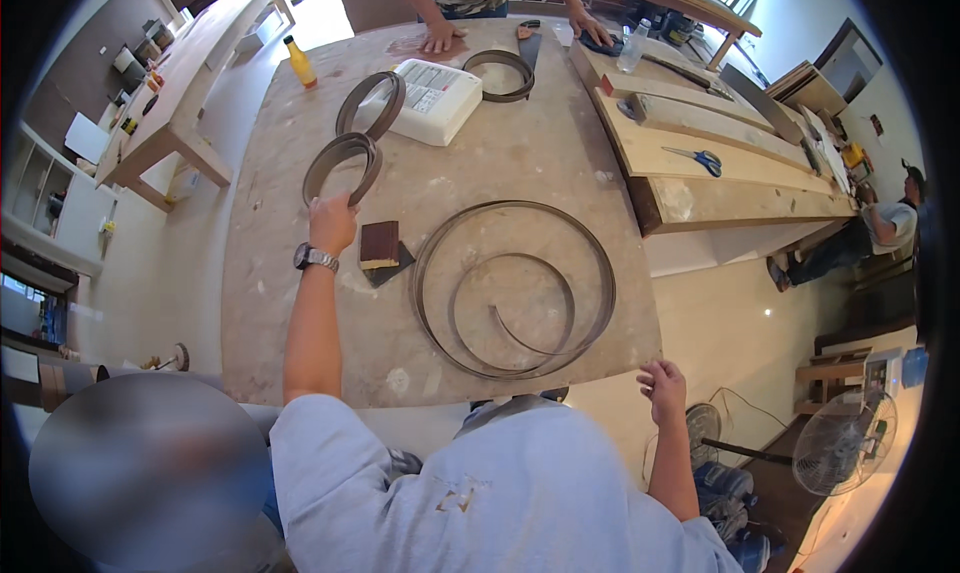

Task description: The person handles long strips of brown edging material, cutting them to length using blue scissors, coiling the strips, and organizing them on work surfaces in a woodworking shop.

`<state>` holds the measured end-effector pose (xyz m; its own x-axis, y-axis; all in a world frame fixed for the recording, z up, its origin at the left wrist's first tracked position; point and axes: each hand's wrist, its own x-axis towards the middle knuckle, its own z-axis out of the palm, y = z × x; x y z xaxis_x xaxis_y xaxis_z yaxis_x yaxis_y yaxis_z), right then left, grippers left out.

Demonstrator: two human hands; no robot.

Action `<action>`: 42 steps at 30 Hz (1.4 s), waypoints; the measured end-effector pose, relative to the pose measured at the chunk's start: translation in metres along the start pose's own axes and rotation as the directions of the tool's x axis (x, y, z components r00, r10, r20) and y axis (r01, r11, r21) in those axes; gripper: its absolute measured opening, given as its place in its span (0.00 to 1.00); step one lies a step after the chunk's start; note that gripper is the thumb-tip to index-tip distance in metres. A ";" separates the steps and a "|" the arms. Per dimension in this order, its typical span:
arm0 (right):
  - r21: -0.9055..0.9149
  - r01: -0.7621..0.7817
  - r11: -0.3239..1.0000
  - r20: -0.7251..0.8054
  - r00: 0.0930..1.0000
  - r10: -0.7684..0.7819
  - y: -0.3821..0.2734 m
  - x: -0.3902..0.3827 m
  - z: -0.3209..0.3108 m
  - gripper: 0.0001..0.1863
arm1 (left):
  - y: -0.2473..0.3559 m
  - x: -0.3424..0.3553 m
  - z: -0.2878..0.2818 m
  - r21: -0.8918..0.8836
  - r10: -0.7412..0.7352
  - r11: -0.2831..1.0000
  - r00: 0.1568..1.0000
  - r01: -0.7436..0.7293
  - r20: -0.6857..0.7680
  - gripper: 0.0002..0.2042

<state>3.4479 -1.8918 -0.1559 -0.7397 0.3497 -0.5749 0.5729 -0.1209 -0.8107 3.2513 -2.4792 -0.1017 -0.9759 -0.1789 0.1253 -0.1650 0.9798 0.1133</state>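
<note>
My left hand (332, 223) is closed on the near rim of a coil of dark brown strip (372, 178), which stands tilted on the table (270, 303). A second brown coil (395, 113) stands just behind, leaning by a white plastic jug (430, 98) that lies on its side. Beyond the jug is a third coil (530, 85). A large loose coil of strip (612, 283) spreads over the near middle. Nearest my left wrist sit a dark sanding block (380, 243) and a black flat piece (398, 266). My right hand (663, 388) hangs off the near right edge, loosely curled, fingers apart, empty.
Across the table a person's hand (442, 36) rests flat; the other (590, 25) touches a dark object. A yellow bottle (300, 63) stands far left, a handsaw (530, 48) far back. Boards (720, 198) with blue scissors (708, 161) lie right. A fan (845, 443) is lower right.
</note>
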 end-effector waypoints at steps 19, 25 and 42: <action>0.056 0.366 0.929 0.618 0.718 -0.320 -0.108 0.025 0.134 0.22 | 0.198 -0.028 -0.020 -0.804 -0.216 -0.594 0.969 -0.032 0.121 0.10; 0.034 0.208 0.978 0.509 0.838 -0.196 -0.070 0.051 0.082 0.17 | 0.205 -0.025 -0.030 -0.728 -0.204 -0.678 0.978 -0.106 0.047 0.11; 0.094 0.147 0.985 0.361 0.917 -0.172 -0.053 0.036 0.061 0.11 | 0.227 -0.042 -0.065 -0.404 -0.245 -0.881 0.968 -0.246 -0.057 0.05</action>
<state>3.3691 -1.9289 -0.1401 -0.9038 0.0063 -0.4280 0.4219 -0.1550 -0.8933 3.2644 -2.2547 -0.0176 -0.8961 -0.4180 0.1495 0.4437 -0.8552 0.2678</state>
